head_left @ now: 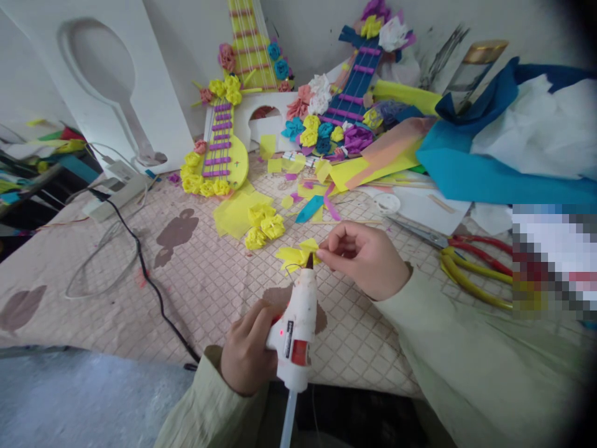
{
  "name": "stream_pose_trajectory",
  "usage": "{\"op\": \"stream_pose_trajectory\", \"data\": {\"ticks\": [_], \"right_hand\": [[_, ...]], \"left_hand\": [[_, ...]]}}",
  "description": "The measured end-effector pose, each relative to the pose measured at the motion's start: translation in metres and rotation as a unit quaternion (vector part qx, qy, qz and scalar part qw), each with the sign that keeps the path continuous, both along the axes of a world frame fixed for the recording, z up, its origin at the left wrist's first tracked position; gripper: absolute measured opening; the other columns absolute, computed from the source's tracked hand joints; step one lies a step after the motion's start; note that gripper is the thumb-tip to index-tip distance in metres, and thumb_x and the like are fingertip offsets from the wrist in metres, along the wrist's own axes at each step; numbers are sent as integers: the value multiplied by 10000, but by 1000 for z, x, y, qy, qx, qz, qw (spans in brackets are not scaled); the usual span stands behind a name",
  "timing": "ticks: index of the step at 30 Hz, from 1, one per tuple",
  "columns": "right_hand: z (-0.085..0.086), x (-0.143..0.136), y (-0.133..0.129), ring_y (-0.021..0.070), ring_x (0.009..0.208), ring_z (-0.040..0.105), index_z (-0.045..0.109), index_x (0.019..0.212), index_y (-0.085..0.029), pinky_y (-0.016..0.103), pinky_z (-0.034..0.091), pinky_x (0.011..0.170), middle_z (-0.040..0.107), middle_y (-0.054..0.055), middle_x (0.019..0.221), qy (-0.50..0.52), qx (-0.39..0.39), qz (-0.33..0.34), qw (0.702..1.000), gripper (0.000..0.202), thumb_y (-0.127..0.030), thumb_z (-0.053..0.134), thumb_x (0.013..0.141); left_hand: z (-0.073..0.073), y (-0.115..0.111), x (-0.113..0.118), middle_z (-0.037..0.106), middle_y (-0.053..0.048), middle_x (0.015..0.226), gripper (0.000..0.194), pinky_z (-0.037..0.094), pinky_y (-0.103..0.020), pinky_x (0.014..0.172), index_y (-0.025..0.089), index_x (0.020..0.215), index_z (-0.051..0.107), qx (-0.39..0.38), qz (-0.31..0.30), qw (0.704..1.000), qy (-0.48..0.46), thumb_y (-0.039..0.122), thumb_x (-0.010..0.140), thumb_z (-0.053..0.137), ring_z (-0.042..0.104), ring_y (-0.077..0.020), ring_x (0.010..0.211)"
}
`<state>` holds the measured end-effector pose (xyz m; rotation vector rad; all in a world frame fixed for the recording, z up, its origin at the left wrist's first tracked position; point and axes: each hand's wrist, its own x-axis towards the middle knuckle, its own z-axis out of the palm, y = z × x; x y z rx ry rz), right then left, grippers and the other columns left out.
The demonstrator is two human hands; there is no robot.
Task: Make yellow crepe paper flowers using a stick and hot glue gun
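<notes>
My left hand (249, 345) is wrapped round the handle of a white hot glue gun (298, 311), its dark nozzle pointing away from me and a clear glue stick (288, 418) sticking out at the rear. The nozzle tip meets a yellow crepe paper piece (296, 254) just above the table. My right hand (366, 258) pinches the right end of that paper between thumb and fingertips. Just beyond, several finished yellow paper flowers (265, 225) sit beside flat yellow paper sheets (237, 210).
Paper-flowered guitar shapes, one yellow (237, 163) and one blue (361, 78), stand at the back. Red-handled scissors (480, 249) and yellow-handled pliers (466, 280) lie right. A black cable (161, 298) and power strip (116, 193) are left. Blue paper (466, 155) is piled back right.
</notes>
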<state>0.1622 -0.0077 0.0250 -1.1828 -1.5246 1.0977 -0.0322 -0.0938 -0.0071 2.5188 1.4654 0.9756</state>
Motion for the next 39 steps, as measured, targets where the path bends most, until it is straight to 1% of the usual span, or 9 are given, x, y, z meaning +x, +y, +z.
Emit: {"op": "stream_pose_trajectory", "data": {"ticks": [8,14,19,26,29,32,34,37,39], "right_hand": [[-1,1,0,81,508,474,435,600,-181,223,403,465,542,-16,609,0,-6,-3,1000,193,-191,624,638],[1,0,0,86,523,486,438,606,-184,227,418,472,554,-9,630,4,-15,-3,1000,194,-205,628,637],[1,0,0,89,530,494,432,602,-183,226,422,468,566,-1,638,1,-14,-6,1000,205,-213,631,641],[-1,2,0,91,542,501,436,605,-181,236,438,498,559,-4,637,-1,-6,-10,1000,204,-215,634,645],[0,2,0,89,536,500,438,607,-181,234,437,492,562,-3,640,-1,-8,-10,1000,205,-220,635,645],[1,2,0,87,533,498,438,604,-181,231,434,488,564,-3,640,0,-6,-14,1000,204,-217,635,644],[2,2,-1,88,531,496,434,601,-183,229,430,482,563,-6,634,1,-7,-14,1000,208,-216,635,642],[2,1,-1,90,535,501,431,598,-184,234,437,493,565,-5,631,1,-7,-14,1000,212,-215,636,641],[1,1,0,95,546,514,434,599,-184,241,447,513,573,-1,640,-3,-5,-15,1000,209,-213,636,642]], "left_hand": [[1,1,1,534,-23,642,73,436,-207,456,152,789,494,1,-4,1000,1,89,764,466,519,-109,515],[0,1,1,525,-26,638,76,434,-205,451,150,787,490,-5,-2,1000,-4,89,766,449,513,-109,517],[0,2,1,519,-24,646,75,424,-201,453,150,795,490,0,2,1000,-12,88,770,455,507,-106,525],[0,-1,-2,539,-28,677,73,430,-195,474,155,809,489,-17,6,1000,-8,101,761,503,524,-107,561],[0,0,-1,537,-26,670,65,427,-194,474,152,809,493,-11,9,1000,-15,101,770,487,516,-101,550],[-1,0,-1,533,-21,650,43,420,-195,462,151,794,500,-7,11,1000,-25,117,779,478,507,-99,528],[-2,0,-1,532,-19,645,13,420,-198,456,149,786,507,-14,13,999,-28,146,774,507,505,-100,516],[-1,0,-1,537,-22,653,58,425,-203,457,144,786,516,-20,12,999,-36,182,758,550,514,-104,519],[1,0,-1,541,-25,662,56,432,-206,469,142,797,521,-27,16,999,-41,180,764,547,522,-108,533]]}}
